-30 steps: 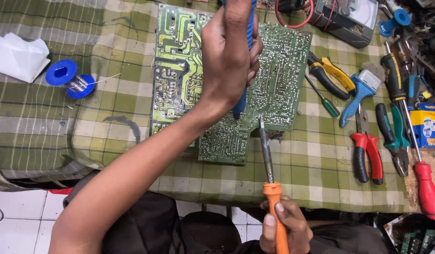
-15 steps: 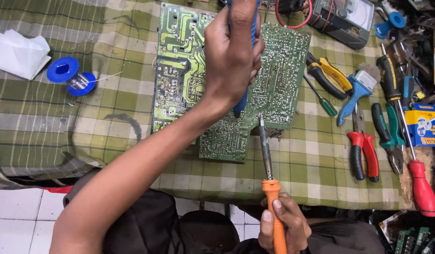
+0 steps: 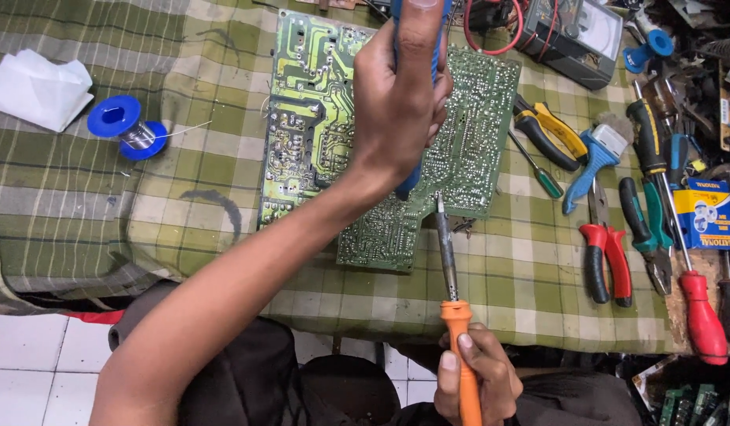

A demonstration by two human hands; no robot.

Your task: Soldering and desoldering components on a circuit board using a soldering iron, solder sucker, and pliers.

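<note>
- Two tools are up over one circuit board right now, so let's sweep across the desk from the left.
- Far left, a crumpled white tissue and a blue solder spool lie on the checked cloth, well apart from the work.
- Centre, the green board lies solder side up, and the left hand is clenched round a blue desoldering pump, held upright, its tip down close to the board's lower edge.
- Just right of that tip, the soldering iron reaches up from the right hand, which is wrapped round the orange handle.
- I'd call this the desoldering step: heat the joint, then pull the solder.
- The next move looks like fine work, with iron tip and pump nozzle meeting on one joint.
- Far right, pliers, screwdrivers and a multimeter lie untouched.
</note>
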